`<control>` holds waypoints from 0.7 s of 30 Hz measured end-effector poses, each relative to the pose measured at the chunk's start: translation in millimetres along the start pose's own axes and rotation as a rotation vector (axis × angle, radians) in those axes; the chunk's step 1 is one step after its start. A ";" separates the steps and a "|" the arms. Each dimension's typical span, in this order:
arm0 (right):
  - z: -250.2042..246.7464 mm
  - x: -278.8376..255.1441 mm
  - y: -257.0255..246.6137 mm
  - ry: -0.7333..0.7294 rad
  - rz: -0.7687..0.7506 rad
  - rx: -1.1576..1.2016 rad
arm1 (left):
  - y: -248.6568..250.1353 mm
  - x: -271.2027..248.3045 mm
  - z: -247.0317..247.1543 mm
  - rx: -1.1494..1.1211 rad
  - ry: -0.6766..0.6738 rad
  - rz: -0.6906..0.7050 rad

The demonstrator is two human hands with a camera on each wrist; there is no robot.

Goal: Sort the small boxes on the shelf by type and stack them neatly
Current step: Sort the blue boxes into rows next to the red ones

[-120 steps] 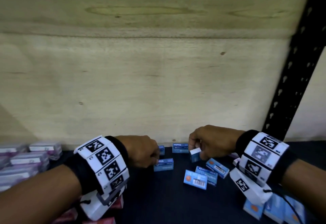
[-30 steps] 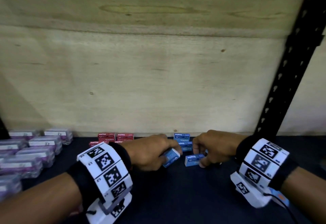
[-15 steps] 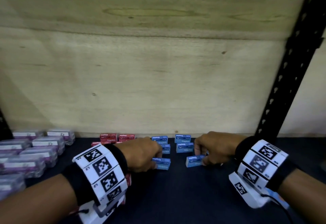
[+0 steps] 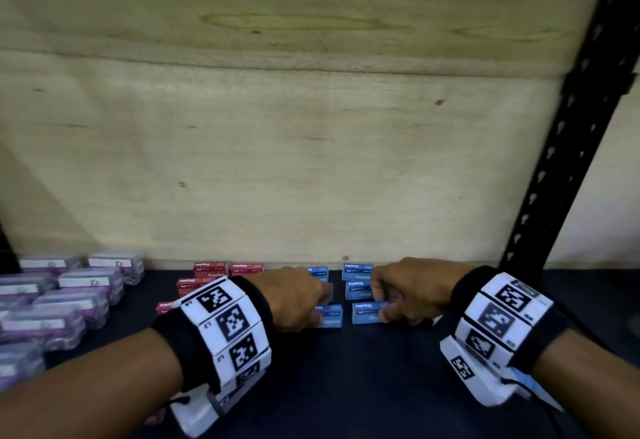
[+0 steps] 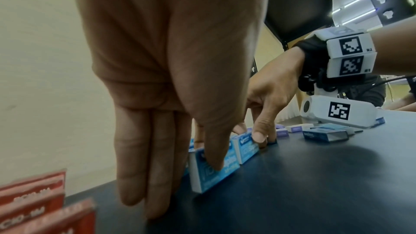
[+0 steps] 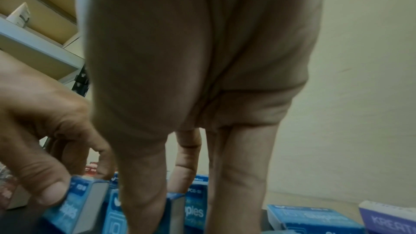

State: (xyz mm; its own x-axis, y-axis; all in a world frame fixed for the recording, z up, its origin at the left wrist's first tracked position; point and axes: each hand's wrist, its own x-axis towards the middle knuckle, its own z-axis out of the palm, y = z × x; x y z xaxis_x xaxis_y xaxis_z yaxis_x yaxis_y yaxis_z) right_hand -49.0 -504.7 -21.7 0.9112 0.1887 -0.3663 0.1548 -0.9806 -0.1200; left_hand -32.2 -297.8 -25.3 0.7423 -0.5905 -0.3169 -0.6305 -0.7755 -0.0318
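Blue staples boxes stand in two columns on the dark shelf (image 4: 346,386) by the back board. My left hand (image 4: 316,314) pinches the front box of the left column (image 4: 330,316), thumb (image 5: 213,157) on its front face, other fingers down beside and behind it. My right hand (image 4: 382,314) pinches the front box of the right column (image 4: 365,312), thumb (image 6: 144,202) in front and a finger behind. Both boxes rest upright on the shelf, about a finger's width apart. Red staples boxes (image 4: 211,269) are grouped left of the blue ones.
Several clear purple-tinted boxes (image 4: 79,286) fill the left of the shelf. To the right lie a loose blue box (image 5: 324,135), another blue box (image 6: 315,220) and small purple boxes (image 5: 283,133). A black upright post (image 4: 568,148) rises at the right.
A second ago my left hand held its blue box tilted above the shelf; it now stands at the front of the left column. My right hand's box shifted slightly into line.
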 end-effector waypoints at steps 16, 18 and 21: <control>2.4 2.1 6.1 0.009 0.018 0.020 | 1.5 -3.0 -7.0 -0.025 -0.018 -0.057; 0.8 -5.0 12.6 0.002 -0.004 0.103 | 0.4 -7.3 -7.9 -0.033 -0.020 -0.073; -2.7 -17.8 28.9 0.039 -0.029 0.208 | 1.0 -15.8 -11.6 0.001 -0.018 -0.124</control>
State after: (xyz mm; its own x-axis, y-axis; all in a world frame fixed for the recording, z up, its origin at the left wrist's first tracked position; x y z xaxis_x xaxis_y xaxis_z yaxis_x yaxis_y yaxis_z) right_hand -59.8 -536.5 -16.1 0.9222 0.2104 -0.3246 0.1027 -0.9422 -0.3190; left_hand -41.9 -291.8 -9.3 0.8103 -0.4861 -0.3274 -0.5344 -0.8421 -0.0725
